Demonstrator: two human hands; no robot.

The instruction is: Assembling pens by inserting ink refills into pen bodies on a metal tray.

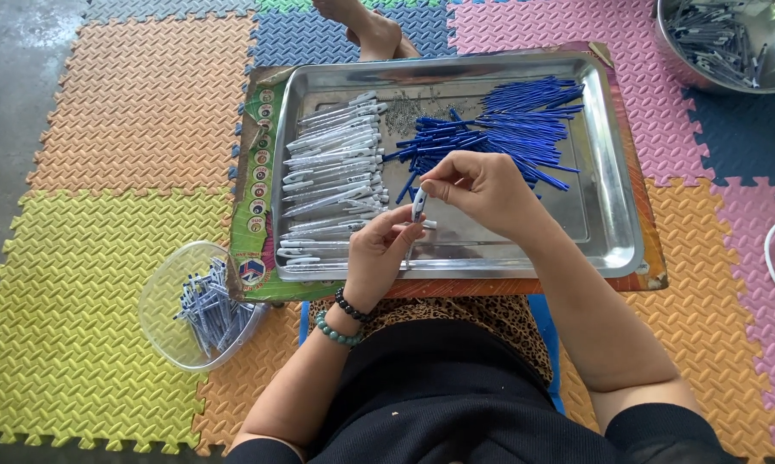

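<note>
Head view shows the left hand (pixel 377 253) and right hand (pixel 482 191) both pinching one small white plastic pen barrel (pixel 418 204) over the shiny metal tray (pixel 606 215). If fingers slip, it could drop among the thin blue refills (pixel 512 125).

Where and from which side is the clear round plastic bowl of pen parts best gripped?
Grip the clear round plastic bowl by its bare left rim, coming from above: it lies open-topped on the foam mat, and the pen parts heap toward its right side.
</note>
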